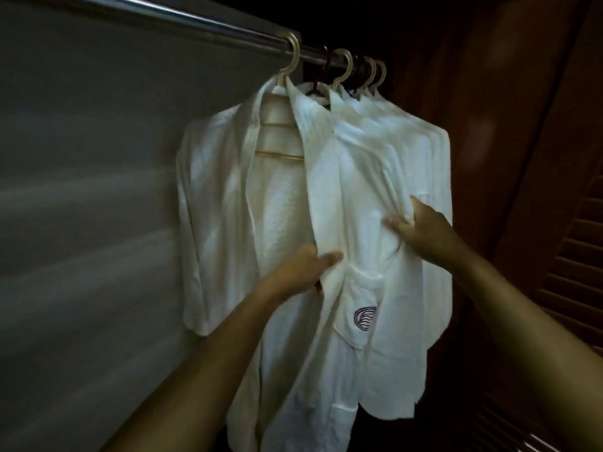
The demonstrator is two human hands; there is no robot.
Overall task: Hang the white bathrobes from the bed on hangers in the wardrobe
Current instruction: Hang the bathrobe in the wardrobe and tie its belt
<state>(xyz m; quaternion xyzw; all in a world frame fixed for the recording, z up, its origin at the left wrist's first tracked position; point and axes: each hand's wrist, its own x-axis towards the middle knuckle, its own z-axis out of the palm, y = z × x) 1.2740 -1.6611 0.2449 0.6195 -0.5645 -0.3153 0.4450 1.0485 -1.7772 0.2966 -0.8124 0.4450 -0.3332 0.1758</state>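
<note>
Several white bathrobes hang on hangers from a metal rail inside the wardrobe. The nearest bathrobe hangs open on a cream hanger, with its front edge falling down the middle. My left hand grips that front edge at waist height, thumb on top of the cloth. My right hand pinches a fold of the same robe's right front panel a little higher. A pocket with an embroidered emblem sits below my hands. More robes hang packed behind it to the right.
A pale wardrobe wall fills the left side. A dark wooden louvred door stands on the right. Further cream hanger hooks crowd the rail's right end.
</note>
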